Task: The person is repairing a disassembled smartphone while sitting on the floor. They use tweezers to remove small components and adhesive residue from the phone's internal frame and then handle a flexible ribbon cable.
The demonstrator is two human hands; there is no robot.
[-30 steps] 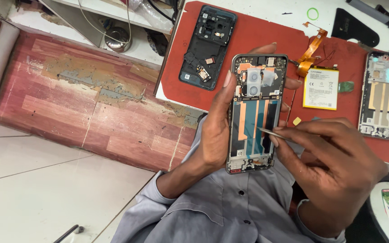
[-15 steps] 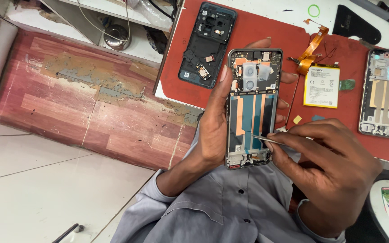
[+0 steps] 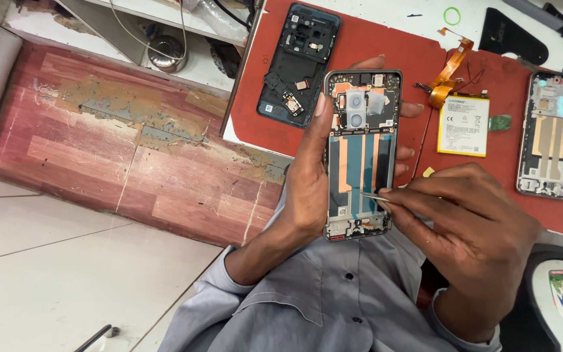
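Opened phone [image 3: 361, 153] gripped by left hand [image 3: 307, 176] | right hand [image 3: 470, 221] fingers pinch tweezers [image 3: 374, 195] | white-labelled battery [image 3: 462, 125] on red mat [image 3: 386, 45]

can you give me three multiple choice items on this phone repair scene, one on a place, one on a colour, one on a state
1. Where does the battery lie?
A. on the red mat
B. on the floor
C. in the left hand

2. What colour is the small ring near the top edge?
A. blue
B. green
C. black

3. What is the state of the phone in the left hand?
A. closed, screen lit
B. wrapped in plastic
C. opened, inner parts showing

Answers: 1 A, the battery rests on the mat between two phone frames. 2 B, the ring is bright green. 3 C, the phone's camera parts and copper strips are bare while the right hand puts tweezers to it.
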